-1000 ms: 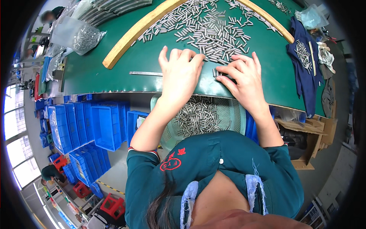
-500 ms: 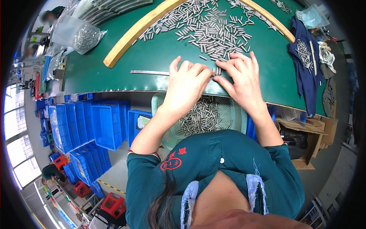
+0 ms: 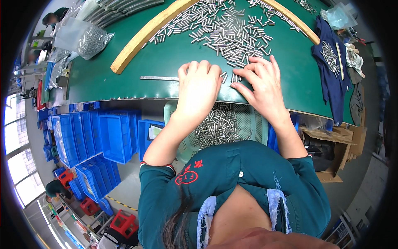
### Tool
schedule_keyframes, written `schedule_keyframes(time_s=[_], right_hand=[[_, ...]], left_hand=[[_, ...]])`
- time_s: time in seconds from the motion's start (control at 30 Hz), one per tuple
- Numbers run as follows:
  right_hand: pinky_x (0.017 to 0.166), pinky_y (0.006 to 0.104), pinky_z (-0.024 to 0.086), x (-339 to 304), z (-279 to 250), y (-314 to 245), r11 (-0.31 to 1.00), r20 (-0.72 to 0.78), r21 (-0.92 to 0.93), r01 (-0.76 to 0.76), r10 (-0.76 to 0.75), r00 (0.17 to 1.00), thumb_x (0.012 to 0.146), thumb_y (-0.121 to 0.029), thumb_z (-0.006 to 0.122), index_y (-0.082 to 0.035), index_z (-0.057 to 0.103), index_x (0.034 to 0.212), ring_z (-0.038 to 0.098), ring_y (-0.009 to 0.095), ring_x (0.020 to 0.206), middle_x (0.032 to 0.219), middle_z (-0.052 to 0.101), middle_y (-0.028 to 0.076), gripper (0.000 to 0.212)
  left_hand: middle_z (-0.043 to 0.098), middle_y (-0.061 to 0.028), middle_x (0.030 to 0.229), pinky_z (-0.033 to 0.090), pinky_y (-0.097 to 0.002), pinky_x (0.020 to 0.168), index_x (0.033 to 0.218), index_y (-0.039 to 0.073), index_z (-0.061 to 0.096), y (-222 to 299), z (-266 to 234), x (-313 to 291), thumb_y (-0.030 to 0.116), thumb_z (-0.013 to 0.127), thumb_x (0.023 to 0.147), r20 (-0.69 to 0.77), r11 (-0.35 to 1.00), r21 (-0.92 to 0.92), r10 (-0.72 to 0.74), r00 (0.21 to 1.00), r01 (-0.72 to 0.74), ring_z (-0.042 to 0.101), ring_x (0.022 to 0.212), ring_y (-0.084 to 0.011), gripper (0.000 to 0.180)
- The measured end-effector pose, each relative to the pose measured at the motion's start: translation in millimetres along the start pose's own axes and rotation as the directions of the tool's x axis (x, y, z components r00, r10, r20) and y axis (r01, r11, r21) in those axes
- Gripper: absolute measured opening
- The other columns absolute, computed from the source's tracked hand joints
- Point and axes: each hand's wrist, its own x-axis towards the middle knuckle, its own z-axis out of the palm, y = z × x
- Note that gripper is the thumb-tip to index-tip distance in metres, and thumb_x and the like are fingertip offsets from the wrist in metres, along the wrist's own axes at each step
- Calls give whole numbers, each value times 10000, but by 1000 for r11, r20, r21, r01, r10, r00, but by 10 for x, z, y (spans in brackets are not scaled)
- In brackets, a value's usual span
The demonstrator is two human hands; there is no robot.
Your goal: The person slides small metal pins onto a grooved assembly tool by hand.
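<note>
Over the green tabletop near its front edge, my left hand (image 3: 200, 85) has its fingers curled down and close together; its thumb and whatever may be under it are hidden. A couple of short metal pins (image 3: 224, 77) lie beside its fingertips. To the right, the thumb and forefinger of my right hand (image 3: 262, 82) close around a small row of upright-looking metal pins (image 3: 235, 78), with the other fingers spread above. Just beyond both hands spreads a large loose pile of metal pins (image 3: 236, 37).
Two wooden bars (image 3: 143, 43) (image 3: 296, 23) flank the pile. A flat metal strip (image 3: 159, 78) lies left of my left hand. Below the table edge sits a green basket (image 3: 172, 108) of pins. Blue cloth (image 3: 321, 62) bears more pins; blue bins (image 3: 114, 137) stand at left.
My left hand has drawn a little to the left, away from the right hand, and its fingers have curled more. Pins now show between the hands. The right hand is nearly still.
</note>
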Motion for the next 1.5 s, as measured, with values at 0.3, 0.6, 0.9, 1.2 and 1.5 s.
schedule_keyframes(time_s=[0.3,0.6,0.9,1.2,1.5], right_hand=[[1089,582,241,-4,-35,15,996,55,69,62,-66,996,734,-329,757,-171,694,996,539,225,1075,869,569,9,312],[1089,603,230,-8,-21,10,997,96,40,72,-76,993,750,-345,742,-201,696,1031,529,224,1043,862,547,12,319],[1089,603,212,-28,-87,-3,997,38,83,1,-4,999,730,-377,761,-174,694,994,519,239,1086,893,566,11,340],[1086,604,204,-172,-152,84,996,6,-43,-79,79,997,687,-396,795,-134,688,922,479,277,1175,945,549,20,367],[1071,560,249,-181,-172,108,1000,4,6,-20,20,1000,704,-367,787,-140,694,921,482,272,1167,979,560,10,327]], left_hand=[[563,-45,870,372,-404,867,959,111,642,147,-58,-198,150,663,827,-1,993,-120,20,1000,-20,532,870,-239,139],[569,-35,880,369,-402,875,968,112,656,179,-44,-248,134,658,825,-43,989,-149,-17,999,10,528,861,-239,145],[558,-47,870,363,-427,912,937,104,646,151,-40,-262,131,643,830,-37,987,-156,-33,999,27,525,873,-244,110],[571,-21,868,367,-389,873,970,122,676,216,-83,-227,117,657,825,-36,984,-177,-2,999,-4,523,849,-227,146],[566,-22,868,363,-392,886,976,130,678,191,-101,-272,95,658,819,-51,985,-173,-35,998,26,520,866,-226,162]])
